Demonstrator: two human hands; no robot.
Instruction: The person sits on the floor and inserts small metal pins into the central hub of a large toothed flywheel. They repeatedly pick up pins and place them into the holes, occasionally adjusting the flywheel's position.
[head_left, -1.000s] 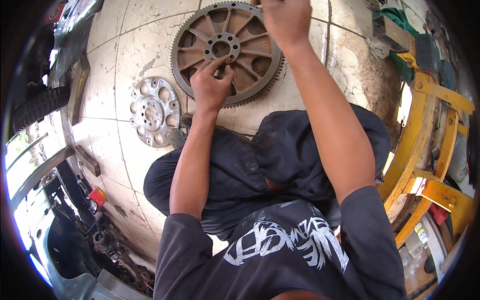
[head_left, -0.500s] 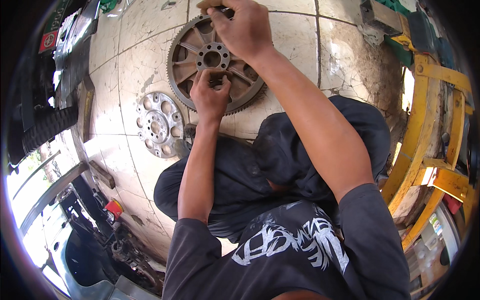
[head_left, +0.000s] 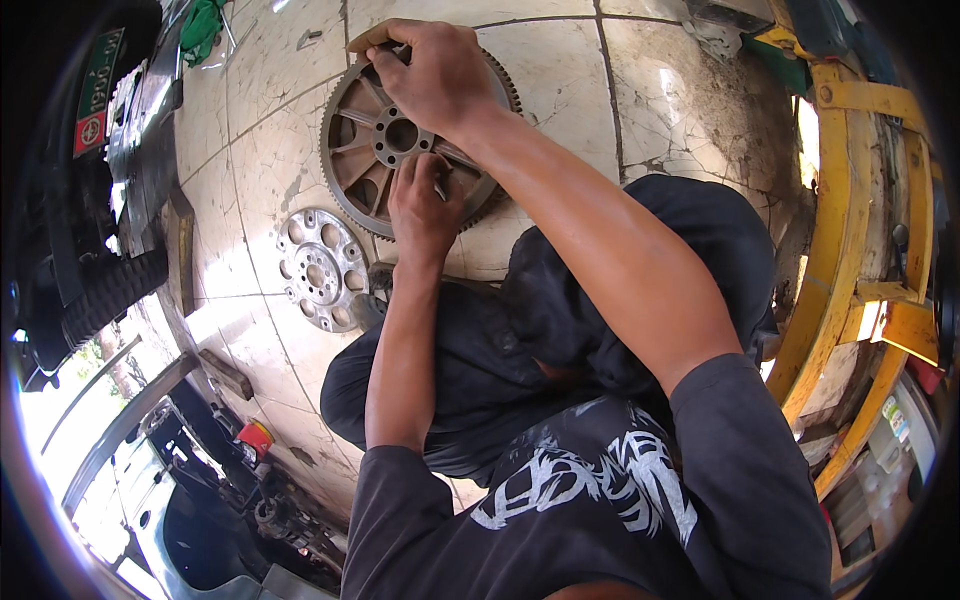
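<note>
A large brown-grey flywheel (head_left: 352, 135) with a toothed rim and a holed hub lies flat on the tiles in front of me. My right hand (head_left: 438, 82) reaches across it, closed at the far left rim, with the thumb inside the edge and a finger stretched past it. My left hand (head_left: 425, 205) is curled over the near side beside the hub. Something small and shiny shows by its fingers, too little to name. Nearer on the left rests a silver flexplate (head_left: 320, 268), a thin disc with round holes, touched by neither hand.
Yellow metal framework (head_left: 835, 230) stands along the right. Dark vehicle parts (head_left: 85, 290) line the left side. A short wooden block (head_left: 226, 374) and a red-and-yellow container (head_left: 256, 437) sit at lower left. A green cloth (head_left: 202, 30) lies at far left.
The view has shifted slightly. Around the flywheel, my right hand has moved leftward along the far rim and my left hand has moved rightward and closer to the hub.
</note>
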